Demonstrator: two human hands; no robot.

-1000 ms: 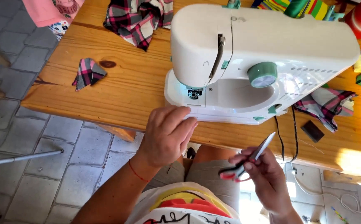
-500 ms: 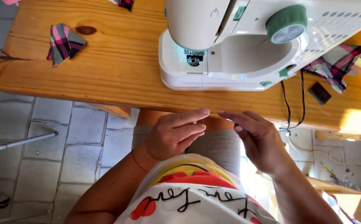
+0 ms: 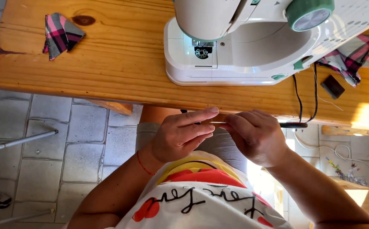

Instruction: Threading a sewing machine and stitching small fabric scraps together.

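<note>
1. Head view: the left hand [image 3: 180, 135] is loosely curled below the near edge of the tabletop [image 3: 116, 63], its forefinger stretched right so that the tip meets the right hand. Whether it pinches anything cannot be told; the fingertips hide the spot.
2. The right hand [image 3: 256, 138] is closed around a slim tool [image 3: 292, 125]. Only a dark handle end juts out to the right of the fist and a thin pale tip shows between the two hands; the middle is covered by the fingers, so its kind is hard to make out.
3. Both hands hover over the person's lap, near of the tabletop, just under its edge.
4. On the tabletop, far of the hands, stands a white sewing machine [image 3: 252, 42] with a green handwheel [image 3: 309, 15]. Its top is cut off by the upper edge of the picture.
5. A folded plaid fabric scrap [image 3: 61, 34] lies far left on the tabletop, well apart from the machine.
6. More plaid cloth [image 3: 354, 53] lies to the right, partly tucked behind the machine and cut by the frame edge. A small dark rectangular object [image 3: 332, 87] lies beside it, too small to identify.
7. Black cables [image 3: 299, 97] drop from the machine over the near edge.
8. The tiled floor [image 3: 44, 140] shows at left.
</note>
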